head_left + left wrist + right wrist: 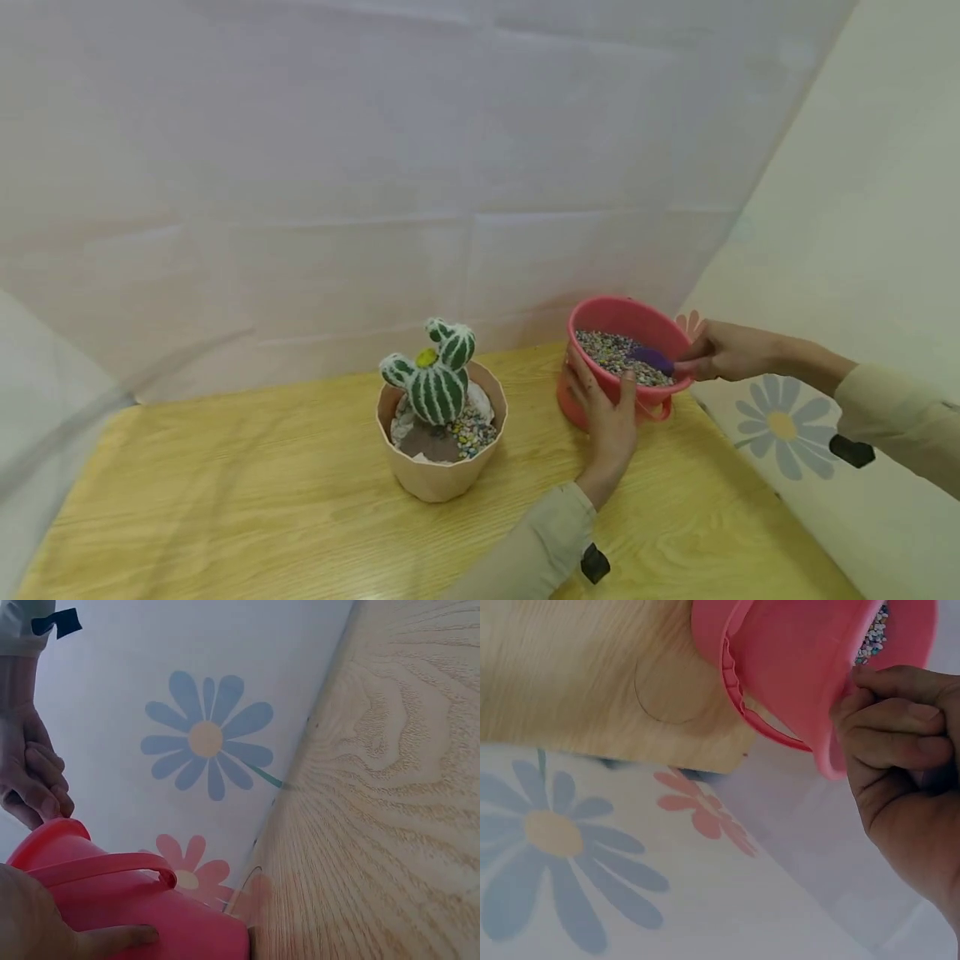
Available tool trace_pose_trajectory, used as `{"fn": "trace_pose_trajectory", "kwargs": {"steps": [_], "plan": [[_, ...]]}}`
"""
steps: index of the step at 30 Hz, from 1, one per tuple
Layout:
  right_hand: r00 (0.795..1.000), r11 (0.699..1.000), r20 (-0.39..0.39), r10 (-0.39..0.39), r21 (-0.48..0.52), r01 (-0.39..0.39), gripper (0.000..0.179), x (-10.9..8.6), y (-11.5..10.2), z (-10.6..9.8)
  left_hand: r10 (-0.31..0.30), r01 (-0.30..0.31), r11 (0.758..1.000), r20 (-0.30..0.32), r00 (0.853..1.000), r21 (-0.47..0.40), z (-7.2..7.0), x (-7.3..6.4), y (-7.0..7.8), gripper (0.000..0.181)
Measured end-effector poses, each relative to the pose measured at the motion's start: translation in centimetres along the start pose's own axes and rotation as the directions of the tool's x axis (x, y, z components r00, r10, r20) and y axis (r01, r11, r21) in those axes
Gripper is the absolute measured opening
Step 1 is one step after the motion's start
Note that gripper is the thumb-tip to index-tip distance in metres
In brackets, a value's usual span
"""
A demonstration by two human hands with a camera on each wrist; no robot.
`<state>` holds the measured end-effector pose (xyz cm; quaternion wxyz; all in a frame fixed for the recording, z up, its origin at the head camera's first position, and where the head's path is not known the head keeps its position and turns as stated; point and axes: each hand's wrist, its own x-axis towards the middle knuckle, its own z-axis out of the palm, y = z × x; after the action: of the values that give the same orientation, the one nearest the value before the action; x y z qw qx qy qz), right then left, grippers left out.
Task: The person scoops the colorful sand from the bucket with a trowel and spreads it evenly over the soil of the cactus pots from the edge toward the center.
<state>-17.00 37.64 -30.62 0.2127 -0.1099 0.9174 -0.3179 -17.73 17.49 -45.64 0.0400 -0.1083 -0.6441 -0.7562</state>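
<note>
A pink bucket [577,400] of small multicoloured pebbles [611,354] stands at the table's right side, leaning toward the right. My left hand [609,425] presses on its near side with spread, straight fingers. In the left wrist view, one straight finger [116,940] lies along the bucket wall below the handle [105,864]. My right hand [723,350] grips a purple scoop [651,360] at the bucket's rim, its blade down among the pebbles. The right wrist view shows curled fingers [892,724] over the rim, hiding most of the scoop.
Left of the bucket, a peach faceted pot [438,479] holds a green-and-white cactus figure [437,393] with a yellow flower and some coloured pebbles. Both stand on a wooden table [247,467]. A white sheet [337,208] hangs behind; a flower-printed wall [780,425] borders the right edge.
</note>
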Motion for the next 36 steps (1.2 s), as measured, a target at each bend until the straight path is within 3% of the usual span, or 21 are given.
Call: {"fn": "trace_pose_trajectory", "kwargs": {"steps": [4,9,11,15,21,25,32,36], "plan": [[0.998,0.987,0.058,0.016,0.161,-0.025,0.025,-0.1,0.5,0.6,-0.02,0.02,1.0,0.009,1.0,-0.007,0.1,0.1,-0.1,0.09],[0.997,0.968,0.079,-0.022,0.253,0.001,0.026,0.5,-0.1,1.3,-0.02,0.02,1.0,0.015,1.0,0.001,0.0,0.1,-0.2,0.09],[0.996,0.938,0.09,-0.024,0.347,-0.009,0.027,0.7,-0.2,1.5,-0.02,0.02,1.0,0.012,1.0,0.008,0.0,0.2,-0.2,0.091],[0.991,0.844,0.134,0.009,0.531,-0.079,0.028,0.8,-0.2,1.9,-0.027,0.027,0.999,-0.003,1.0,0.02,0.0,0.1,-0.2,0.092],[0.985,0.75,0.154,0.084,0.64,-0.164,0.02,0.7,-0.2,2.2,-0.023,0.024,0.999,-0.012,1.0,0.037,0.1,0.0,-0.1,0.092],[0.987,0.697,0.136,0.084,0.7,-0.155,0.017,0.5,0.1,2.4,-0.014,0.014,0.999,-0.009,1.0,0.039,0.0,0.0,-0.1,0.092],[0.996,0.65,0.078,0.034,0.755,-0.081,0.03,0.1,1.2,2.7,-0.022,0.022,0.999,0.001,1.0,0.026,-0.1,0.0,-0.3,0.091],[0.997,0.593,0.072,-0.006,0.803,-0.055,0.035,0.1,1.8,2.9,-0.029,0.029,0.999,0.006,1.0,0.03,-0.2,0.0,-0.3,0.091]]}}
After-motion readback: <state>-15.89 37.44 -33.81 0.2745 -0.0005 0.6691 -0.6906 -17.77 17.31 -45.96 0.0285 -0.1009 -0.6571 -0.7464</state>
